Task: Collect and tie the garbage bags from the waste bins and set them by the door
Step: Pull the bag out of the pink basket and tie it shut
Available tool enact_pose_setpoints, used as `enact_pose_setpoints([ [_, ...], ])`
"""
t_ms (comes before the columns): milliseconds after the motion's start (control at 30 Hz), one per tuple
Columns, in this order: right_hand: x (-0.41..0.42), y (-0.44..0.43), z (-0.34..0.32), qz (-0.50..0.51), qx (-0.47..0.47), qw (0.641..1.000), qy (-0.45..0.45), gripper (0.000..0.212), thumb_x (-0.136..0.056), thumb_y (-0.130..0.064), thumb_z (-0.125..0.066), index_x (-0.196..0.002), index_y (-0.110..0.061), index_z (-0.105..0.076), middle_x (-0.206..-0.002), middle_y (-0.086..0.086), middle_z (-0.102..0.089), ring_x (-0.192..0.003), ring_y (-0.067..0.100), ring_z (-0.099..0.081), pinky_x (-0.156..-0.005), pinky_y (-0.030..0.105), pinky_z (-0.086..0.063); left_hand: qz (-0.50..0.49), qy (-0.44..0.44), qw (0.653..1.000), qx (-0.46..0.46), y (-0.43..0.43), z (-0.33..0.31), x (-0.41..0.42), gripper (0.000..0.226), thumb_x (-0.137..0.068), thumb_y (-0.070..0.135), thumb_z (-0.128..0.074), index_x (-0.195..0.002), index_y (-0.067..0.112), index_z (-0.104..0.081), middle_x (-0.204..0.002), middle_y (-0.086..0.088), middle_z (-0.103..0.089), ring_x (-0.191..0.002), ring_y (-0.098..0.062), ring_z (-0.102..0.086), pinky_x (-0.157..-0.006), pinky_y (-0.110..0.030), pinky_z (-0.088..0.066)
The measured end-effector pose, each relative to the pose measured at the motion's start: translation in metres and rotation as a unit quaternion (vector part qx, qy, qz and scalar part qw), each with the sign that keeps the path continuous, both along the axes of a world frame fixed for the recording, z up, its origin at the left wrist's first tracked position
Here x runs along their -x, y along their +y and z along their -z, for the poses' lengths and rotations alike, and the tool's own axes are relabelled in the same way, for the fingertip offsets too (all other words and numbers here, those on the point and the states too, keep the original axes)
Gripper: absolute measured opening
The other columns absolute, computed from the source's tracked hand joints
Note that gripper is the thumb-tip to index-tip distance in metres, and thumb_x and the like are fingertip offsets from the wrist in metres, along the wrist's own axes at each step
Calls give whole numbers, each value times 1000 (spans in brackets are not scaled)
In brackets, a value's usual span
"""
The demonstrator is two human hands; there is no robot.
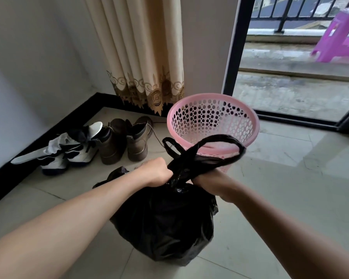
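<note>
The step in hand looks like the tying of the bag. Both hands meet at its neck: the left hand is curled into a fist on the gathered plastic, and the right hand grips the same bunch from the other side. The fingers of both are folded under and mostly hidden, so whether they pinch the neck itself or only the handles is hard to tell, though each hand seems closed on the plastic.

To do this well, the person should keep the neck squeezed low, close to the load, cross the two handles just above the fingers, and pull them apart evenly so the knot seats tight against the bulge. Slack left under the fingers would let the knot ride up and loosen.

The bag is black, thin and glossy, creased all over, and well filled into a rounded lump. It sits on the floor directly below the fingers. Its two strap handles rise beyond the fingers; the right one arches in a long loop, the left stands in a short one. Just beyond the fingers stands the pink bin, with no liner in it, near the open glass door.
</note>
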State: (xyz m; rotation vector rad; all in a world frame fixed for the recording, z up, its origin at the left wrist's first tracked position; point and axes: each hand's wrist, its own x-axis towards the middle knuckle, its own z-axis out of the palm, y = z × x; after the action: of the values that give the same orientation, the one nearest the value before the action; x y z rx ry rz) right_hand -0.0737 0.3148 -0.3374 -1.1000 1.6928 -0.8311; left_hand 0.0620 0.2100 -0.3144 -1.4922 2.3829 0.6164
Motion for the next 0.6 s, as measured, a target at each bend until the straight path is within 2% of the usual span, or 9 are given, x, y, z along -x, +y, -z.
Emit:
enact_pose_setpoints([
  [100, 16, 4, -3, -33, -6, 977, -210, 43, -70, -22, -73, -107, -2, -66, -103, 18, -66, -90, 34, -60, -82, 43, -49, 16, -50, 998, 34, 0, -3, -4, 16, -84, 22, -46, -93, 12, -54, -114, -14, -63, -103, -34, -58, -78, -31, -38],
  [167, 19, 3, -9, -13, -22, 972, -232, 57, -70, -55, -74, -112, -17, -67, -107, 3, -68, -89, 23, -60, -77, 35, -50, 49, -73, 994, 67, 3, -2, -4, 12, -82, 23, -48, -90, 16, -53, -115, -14, -63, -107, -33, -58, -78, -32, -37],
  [233, 15, -4, -11, 79, -52, 967, -238, 80, -59, -78, -70, -118, -24, -64, -112, 0, -67, -90, 20, -61, -69, 31, -49, 97, -88, 987, 97, 9, -1, -1, 16, -82, 24, -50, -94, 16, -57, -116, -14, -64, -110, -34, -58, -79, -33, -39],
  [300, 8, -13, -7, 171, -85, 947, -257, 83, -64, -76, -68, -123, -20, -61, -112, 5, -67, -97, 24, -63, -68, 34, -47, 151, -105, 976, 115, 18, 0, 3, 25, -85, 27, -51, -103, 12, -61, -116, -15, -63, -111, -35, -58, -81, -34, -41],
  [367, 4, -18, -2, 245, -93, 914, -311, 50, -87, -50, -62, -117, -10, -62, -96, 10, -72, -84, 25, -67, -64, 32, -46, 189, -102, 973, 90, 22, -1, 4, 24, -88, 28, -49, -100, 11, -61, -110, -16, -63, -105, -35, -59, -76, -33, -39],
  [433, 4, -18, -3, 269, -83, 865, -415, 34, -98, -28, -48, -121, -5, -58, -88, 13, -75, -70, 22, -70, -60, 29, -48, 163, -34, 986, -15, 18, -1, 0, 19, -84, 31, -50, -77, 14, -54, -86, -15, -61, -82, -29, -58, -65, -31, -35],
  [500, 11, -16, -3, 274, -74, 831, -478, 35, -101, -24, -41, -127, -6, -55, -84, 9, -76, -59, 16, -68, -52, 25, -47, 64, 82, 974, -200, 10, -2, -9, 32, -82, 41, -55, -69, 11, -56, -74, -6, -61, -69, -21, -56, -59, -26, -41],
  [567, 17, -14, 0, 278, -73, 832, -475, 37, -101, -26, -41, -130, -7, -54, -86, 2, -76, -52, 12, -63, -40, 20, -37, -44, 177, 897, -403, 2, -6, -19, 41, -81, 47, -58, -94, 10, -69, -96, -9, -71, -83, -20, -66, -71, -24, -53],
  [600, 19, -14, 1, 280, -69, 834, -471, 38, -100, -27, -42, -130, -7, -55, -88, 0, -77, -50, 11, -59, -37, 19, -34, -55, 201, 864, -458, -2, -6, -24, 43, -81, 46, -60, -105, 11, -70, -107, -12, -71, -91, -21, -67, -79, -27, -55],
])
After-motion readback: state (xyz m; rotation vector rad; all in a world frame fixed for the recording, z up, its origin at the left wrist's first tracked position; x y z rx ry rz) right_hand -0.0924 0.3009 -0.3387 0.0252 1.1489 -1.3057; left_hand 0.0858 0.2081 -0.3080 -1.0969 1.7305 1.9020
